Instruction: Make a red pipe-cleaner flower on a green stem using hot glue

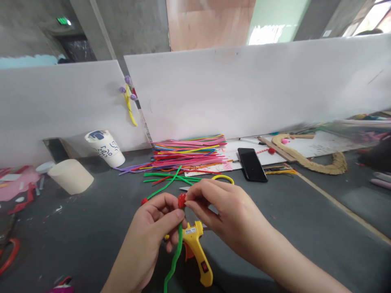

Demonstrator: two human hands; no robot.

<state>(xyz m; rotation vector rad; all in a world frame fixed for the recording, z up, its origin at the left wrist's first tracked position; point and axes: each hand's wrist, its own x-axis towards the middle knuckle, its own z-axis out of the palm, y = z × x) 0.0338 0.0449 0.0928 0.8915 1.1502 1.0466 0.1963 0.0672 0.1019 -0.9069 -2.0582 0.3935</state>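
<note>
My left hand [159,224] pinches a pipe-cleaner flower just under its red head [182,200]. Its green pipe-cleaner stem [174,260] hangs down past my thumb. From the right, my right hand [218,203] closes thumb and forefinger on the side of the red head. A yellow hot glue gun [195,248] lies on the table beneath my hands, partly hidden by them. Behind my right hand show a yellow scissor handle [224,178] and a blade tip. Another red-tipped green stem [163,188] rests just beyond my left hand.
A pile of coloured pipe cleaners [189,154] lies at the back, near a phone [252,164]. On the left stand a paper cup [105,148] and a cream roll [71,176]. A white partition [244,89] bounds the dark table. A tan curved piece [324,165] lies right.
</note>
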